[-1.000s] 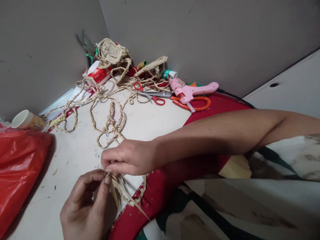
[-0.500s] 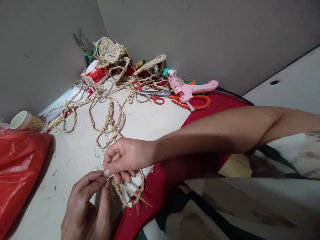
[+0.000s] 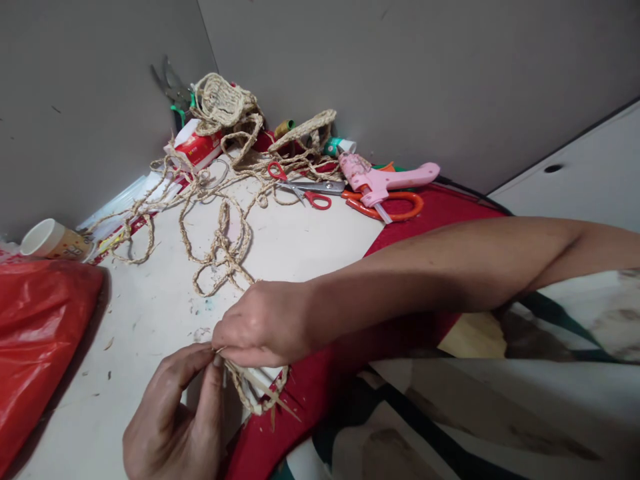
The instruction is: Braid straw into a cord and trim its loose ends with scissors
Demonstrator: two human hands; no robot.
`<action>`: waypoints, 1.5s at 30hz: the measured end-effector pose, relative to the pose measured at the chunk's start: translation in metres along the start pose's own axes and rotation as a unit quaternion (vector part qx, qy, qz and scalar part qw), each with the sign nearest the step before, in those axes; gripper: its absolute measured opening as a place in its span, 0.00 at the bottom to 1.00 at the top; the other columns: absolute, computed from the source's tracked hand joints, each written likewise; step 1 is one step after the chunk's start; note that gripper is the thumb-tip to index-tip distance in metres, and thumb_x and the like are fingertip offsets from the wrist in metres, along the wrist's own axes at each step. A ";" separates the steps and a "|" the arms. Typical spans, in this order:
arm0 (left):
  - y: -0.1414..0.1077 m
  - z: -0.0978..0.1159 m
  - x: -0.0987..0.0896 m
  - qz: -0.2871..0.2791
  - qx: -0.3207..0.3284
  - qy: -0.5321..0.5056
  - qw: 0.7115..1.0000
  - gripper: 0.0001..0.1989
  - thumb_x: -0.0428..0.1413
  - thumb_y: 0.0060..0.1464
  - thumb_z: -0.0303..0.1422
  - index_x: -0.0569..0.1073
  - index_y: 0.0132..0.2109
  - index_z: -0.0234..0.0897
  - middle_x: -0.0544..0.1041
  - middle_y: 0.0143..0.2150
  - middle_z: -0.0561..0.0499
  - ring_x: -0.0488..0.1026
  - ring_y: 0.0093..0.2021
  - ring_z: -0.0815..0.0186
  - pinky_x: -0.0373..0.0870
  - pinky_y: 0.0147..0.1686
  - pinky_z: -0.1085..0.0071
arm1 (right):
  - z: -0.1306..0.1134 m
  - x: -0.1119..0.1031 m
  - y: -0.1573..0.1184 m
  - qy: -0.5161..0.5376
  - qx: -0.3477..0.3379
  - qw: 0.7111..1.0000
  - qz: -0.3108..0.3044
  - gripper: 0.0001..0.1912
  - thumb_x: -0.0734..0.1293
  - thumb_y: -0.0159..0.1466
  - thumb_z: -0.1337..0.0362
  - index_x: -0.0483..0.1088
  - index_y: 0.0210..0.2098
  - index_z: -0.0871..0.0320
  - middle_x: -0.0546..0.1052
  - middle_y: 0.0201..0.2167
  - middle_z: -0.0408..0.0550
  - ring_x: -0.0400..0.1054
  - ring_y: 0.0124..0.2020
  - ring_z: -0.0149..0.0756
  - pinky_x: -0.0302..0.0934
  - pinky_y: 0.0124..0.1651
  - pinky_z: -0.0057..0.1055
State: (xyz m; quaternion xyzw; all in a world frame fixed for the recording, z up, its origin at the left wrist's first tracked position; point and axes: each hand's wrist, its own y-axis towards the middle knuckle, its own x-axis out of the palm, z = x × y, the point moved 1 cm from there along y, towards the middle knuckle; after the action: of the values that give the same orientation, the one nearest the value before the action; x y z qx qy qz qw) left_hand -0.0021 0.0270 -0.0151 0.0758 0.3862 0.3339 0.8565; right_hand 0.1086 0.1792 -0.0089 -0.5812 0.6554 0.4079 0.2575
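My left hand (image 3: 175, 407) is closed in a pinch, thumb against fingers, on the end of a braided straw cord (image 3: 245, 393). My right hand (image 3: 265, 323) is curled shut right beside it, its fingertips meeting the left ones at the same end of the braid. Loose flat strands stick out from the cord toward the lower right, and the braid hangs in a curve below my right hand. The exact spot where the strands are gripped is covered by my fingers. Beyond my hands, more braided cord (image 3: 223, 247) lies in loose loops on the white tabletop (image 3: 310, 247).
A pink glue gun (image 3: 385, 177) rests over large orange-handled scissors (image 3: 410, 205), beside small red-handled scissors (image 3: 320, 200). Coiled braid (image 3: 223, 100), a red tissue pack (image 3: 200, 150) and green-handled pliers (image 3: 175, 93) stand by the grey wall. A paper cup (image 3: 55, 240) and red plastic bag (image 3: 45, 333) are leftward.
My right hand has turned over and its fingers have curled in, back of the hand now facing up. My left hand keeps its pinch in nearly the same place.
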 end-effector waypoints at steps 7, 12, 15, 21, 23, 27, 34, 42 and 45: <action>-0.001 0.000 -0.002 -0.013 -0.008 0.054 0.998 0.04 0.61 0.53 0.33 0.78 0.37 0.40 0.79 0.34 0.52 0.74 0.32 0.67 0.70 0.40 0.70 | -0.004 -0.009 0.000 -0.136 -0.031 0.988 -0.067 0.11 0.56 0.67 0.70 0.70 0.38 0.61 0.76 0.34 0.50 0.66 0.31 0.33 0.51 0.28 0.30; 0.010 -0.004 -0.007 -0.055 -0.108 -0.011 0.993 0.08 0.65 0.47 0.36 0.77 0.36 0.41 0.80 0.32 0.54 0.76 0.29 0.68 0.72 0.33 0.77 | 0.010 0.001 0.002 0.176 0.002 0.983 0.045 0.06 0.62 0.61 0.72 0.67 0.28 0.62 0.67 0.21 0.39 0.58 0.26 0.24 0.54 0.31 0.22; 0.018 0.001 -0.008 -0.060 -0.180 -0.074 0.979 0.12 0.67 0.43 0.38 0.75 0.33 0.40 0.79 0.28 0.53 0.74 0.25 0.70 0.69 0.24 0.81 | 0.016 0.009 0.006 0.381 0.053 0.921 0.058 0.04 0.62 0.57 0.75 0.67 0.27 0.64 0.63 0.19 0.35 0.55 0.22 0.20 0.53 0.28 0.19; 0.023 0.011 -0.005 -0.085 -0.320 -0.187 0.925 0.18 0.69 0.37 0.41 0.71 0.33 0.39 0.77 0.25 0.52 0.70 0.20 0.69 0.65 0.17 0.79 | 0.016 0.013 0.007 0.490 0.079 0.867 0.047 0.02 0.64 0.54 0.75 0.68 0.29 0.65 0.65 0.20 0.35 0.57 0.22 0.19 0.54 0.27 0.18; 0.022 0.011 -0.006 -0.110 -0.347 -0.193 0.911 0.19 0.69 0.37 0.42 0.70 0.34 0.40 0.76 0.22 0.52 0.67 0.17 0.69 0.63 0.14 0.78 | 0.016 0.011 0.006 0.515 0.093 0.852 0.032 0.02 0.65 0.55 0.73 0.68 0.30 0.64 0.66 0.20 0.36 0.58 0.22 0.19 0.54 0.26 0.18; 0.019 0.009 -0.009 -0.085 -0.251 -0.145 0.953 0.14 0.67 0.42 0.41 0.73 0.32 0.40 0.75 0.23 0.53 0.70 0.21 0.68 0.67 0.19 0.76 | 0.016 0.007 0.006 0.584 0.147 0.798 -0.016 0.05 0.66 0.57 0.67 0.67 0.33 0.62 0.69 0.20 0.36 0.57 0.17 0.20 0.51 0.19 0.19; 0.008 0.011 -0.003 -0.003 0.026 -0.010 1.000 0.04 0.61 0.52 0.28 0.76 0.35 0.42 0.75 0.33 0.54 0.71 0.32 0.67 0.67 0.37 0.71 | 0.018 0.004 0.006 0.614 0.182 0.767 -0.048 0.06 0.67 0.56 0.65 0.67 0.32 0.61 0.69 0.20 0.35 0.55 0.14 0.18 0.46 0.15 0.17; 0.007 0.012 -0.003 -0.013 0.050 0.073 0.996 0.04 0.61 0.52 0.30 0.75 0.37 0.40 0.77 0.33 0.52 0.71 0.29 0.66 0.63 0.28 0.70 | 0.015 0.009 0.007 0.563 0.185 0.806 0.005 0.03 0.66 0.55 0.70 0.67 0.31 0.62 0.70 0.19 0.36 0.60 0.17 0.19 0.55 0.20 0.18; 0.009 0.002 -0.006 -0.031 0.104 0.094 0.990 0.04 0.60 0.53 0.30 0.74 0.38 0.41 0.77 0.32 0.52 0.72 0.28 0.66 0.64 0.27 0.70 | 0.013 0.012 0.006 0.519 0.176 0.835 0.037 0.03 0.65 0.54 0.73 0.67 0.29 0.63 0.68 0.18 0.35 0.60 0.18 0.20 0.57 0.23 0.19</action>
State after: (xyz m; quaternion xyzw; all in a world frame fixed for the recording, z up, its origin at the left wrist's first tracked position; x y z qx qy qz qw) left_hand -0.0077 0.0309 -0.0065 0.1206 0.4993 0.2712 0.8140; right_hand 0.0988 0.1833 -0.0239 -0.6277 0.7746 -0.0671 -0.0380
